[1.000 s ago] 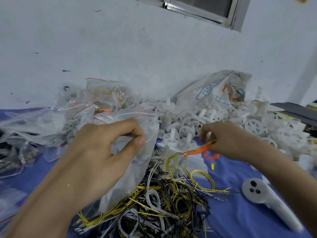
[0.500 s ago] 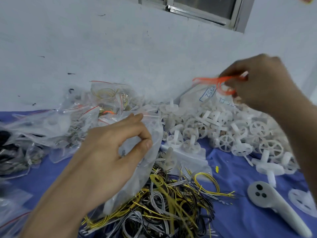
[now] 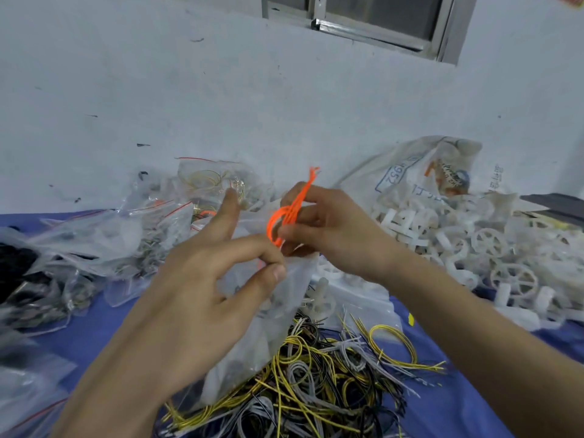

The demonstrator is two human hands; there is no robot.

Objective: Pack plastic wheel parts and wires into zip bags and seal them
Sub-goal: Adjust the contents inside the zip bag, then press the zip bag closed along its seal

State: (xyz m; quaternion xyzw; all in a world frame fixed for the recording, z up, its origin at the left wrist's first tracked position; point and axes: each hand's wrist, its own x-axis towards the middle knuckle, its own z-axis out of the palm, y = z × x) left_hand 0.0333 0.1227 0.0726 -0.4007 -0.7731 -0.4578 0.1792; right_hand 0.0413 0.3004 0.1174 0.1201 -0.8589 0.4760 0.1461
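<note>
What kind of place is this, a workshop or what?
Likely a small packing or assembly workbench: a heap of white plastic wheels, a tangle of loose wires and filled zip bags lie on a blue-covered table.

1. Left hand (image 3: pixel 202 298): bare. Fingers were long and slender, with fine creases across the knuckles and faint ridges along the back. The thumbnail (image 3: pixel 278 273) was cut short, rounded, with a pale tip.

2. Left forearm (image 3: pixel 104 393): bare from the wrist to the bottom edge of the view. It looked smooth and widened toward the camera.

3. Right hand (image 3: pixel 335 235): bare. Knuckles were rounded and fingers slender, with light creasing at the joints; its nails could not be made out.

4. Right forearm (image 3: pixel 474 336): bare from the wrist to the lower right edge. It was smooth and broadened toward the camera.
</note>
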